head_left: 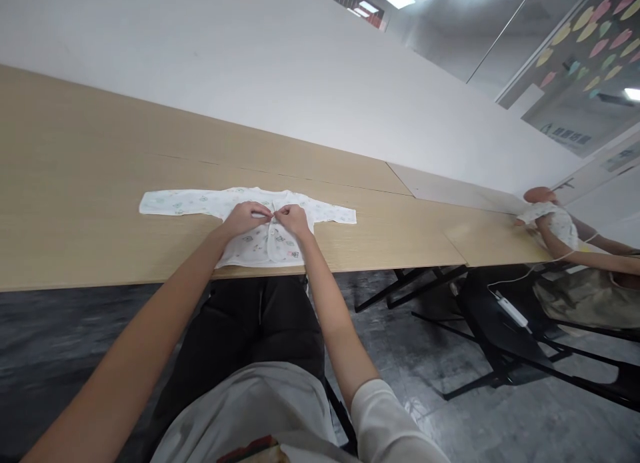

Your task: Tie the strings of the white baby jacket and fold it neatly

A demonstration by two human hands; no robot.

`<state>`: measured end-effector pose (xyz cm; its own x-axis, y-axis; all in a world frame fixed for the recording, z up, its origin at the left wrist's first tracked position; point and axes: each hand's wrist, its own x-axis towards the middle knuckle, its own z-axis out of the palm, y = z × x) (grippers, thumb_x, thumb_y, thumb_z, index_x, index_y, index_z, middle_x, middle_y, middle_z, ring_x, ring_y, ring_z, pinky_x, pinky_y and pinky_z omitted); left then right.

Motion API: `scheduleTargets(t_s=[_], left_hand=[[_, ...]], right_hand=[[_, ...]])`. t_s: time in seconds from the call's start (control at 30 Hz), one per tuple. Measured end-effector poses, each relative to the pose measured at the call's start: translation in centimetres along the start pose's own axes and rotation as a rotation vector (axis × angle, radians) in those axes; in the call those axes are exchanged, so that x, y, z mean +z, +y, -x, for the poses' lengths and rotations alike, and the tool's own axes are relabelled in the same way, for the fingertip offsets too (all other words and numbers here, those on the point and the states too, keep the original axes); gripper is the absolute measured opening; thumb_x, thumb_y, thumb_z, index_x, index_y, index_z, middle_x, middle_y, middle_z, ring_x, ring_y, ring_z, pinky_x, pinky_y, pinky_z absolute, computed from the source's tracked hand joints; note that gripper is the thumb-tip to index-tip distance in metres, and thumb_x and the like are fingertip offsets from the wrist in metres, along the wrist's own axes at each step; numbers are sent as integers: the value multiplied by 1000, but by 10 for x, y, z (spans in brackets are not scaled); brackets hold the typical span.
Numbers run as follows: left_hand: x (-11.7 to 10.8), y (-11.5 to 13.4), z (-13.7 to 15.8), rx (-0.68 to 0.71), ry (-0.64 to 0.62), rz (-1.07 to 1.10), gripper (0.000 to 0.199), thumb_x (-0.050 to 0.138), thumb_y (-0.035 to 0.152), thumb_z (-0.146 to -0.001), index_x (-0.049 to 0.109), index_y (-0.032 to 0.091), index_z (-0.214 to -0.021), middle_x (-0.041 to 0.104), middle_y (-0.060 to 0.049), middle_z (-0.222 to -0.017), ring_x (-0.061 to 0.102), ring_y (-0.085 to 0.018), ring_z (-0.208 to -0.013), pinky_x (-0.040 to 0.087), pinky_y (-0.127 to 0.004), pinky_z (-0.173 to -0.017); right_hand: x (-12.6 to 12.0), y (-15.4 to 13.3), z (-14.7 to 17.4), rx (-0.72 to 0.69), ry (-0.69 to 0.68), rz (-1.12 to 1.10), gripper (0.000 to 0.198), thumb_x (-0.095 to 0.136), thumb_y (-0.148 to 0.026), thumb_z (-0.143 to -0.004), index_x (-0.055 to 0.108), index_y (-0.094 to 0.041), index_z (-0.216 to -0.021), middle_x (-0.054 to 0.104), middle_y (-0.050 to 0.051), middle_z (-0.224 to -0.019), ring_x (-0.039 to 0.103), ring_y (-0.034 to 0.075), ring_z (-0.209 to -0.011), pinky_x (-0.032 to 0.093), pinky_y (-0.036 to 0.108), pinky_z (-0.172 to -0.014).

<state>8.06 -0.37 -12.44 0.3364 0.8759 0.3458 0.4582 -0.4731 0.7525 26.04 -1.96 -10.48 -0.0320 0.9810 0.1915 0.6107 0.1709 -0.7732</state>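
Note:
A small white baby shirt [253, 246] with a faint print lies flat on the wooden table [100, 249], both sleeves spread out to the sides. Its front opening runs down the middle. At the upper part of that opening, my left hand [246, 218] pinches the fabric edge between thumb and fingers. Close beside it, my right hand [294, 219] pinches the other side of the same opening, and the fingertips almost meet. Whatever small fastener may lie between the fingertips is hidden.
A white wall [250, 63] rises behind the table. Far right, another person's arm [585, 253] reaches to a doll [560, 226] in white clothing. A black folding chair [500, 329] stands there with a white power strip [514, 314] on it. The table's front edge is near my lap.

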Motion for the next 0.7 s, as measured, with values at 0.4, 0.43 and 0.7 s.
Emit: scheduleTargets(t_s=[0.4,0.43,0.7], left_hand=[[-2,6,2,19,42,-102,36,63,58,-74,78,25,-73,75,-7,-99,66,-26,-99,46,-40,-101],[-3,9,3,36,35,-116,38,62,59,-75,77,25,-70,75,-7,-98,66,-26,-99,44,-42,-103],[-8,27,23,32,-99,-268,32,66,55,-72,76,25,-68,74,-7,-91,62,-31,-99,27,-59,-110]], right_hand=[[-6,-6,2,127,95,-82,8,63,-22,-72,66,-18,-66,65,0,-68,63,16,-73,49,25,-73],[-6,-7,2,127,97,-87,8,62,-21,-72,67,-18,-66,65,0,-69,64,16,-73,49,25,-73],[-5,-4,-1,96,125,-154,9,61,-17,-74,68,-17,-68,67,0,-69,63,14,-71,47,22,-69]])
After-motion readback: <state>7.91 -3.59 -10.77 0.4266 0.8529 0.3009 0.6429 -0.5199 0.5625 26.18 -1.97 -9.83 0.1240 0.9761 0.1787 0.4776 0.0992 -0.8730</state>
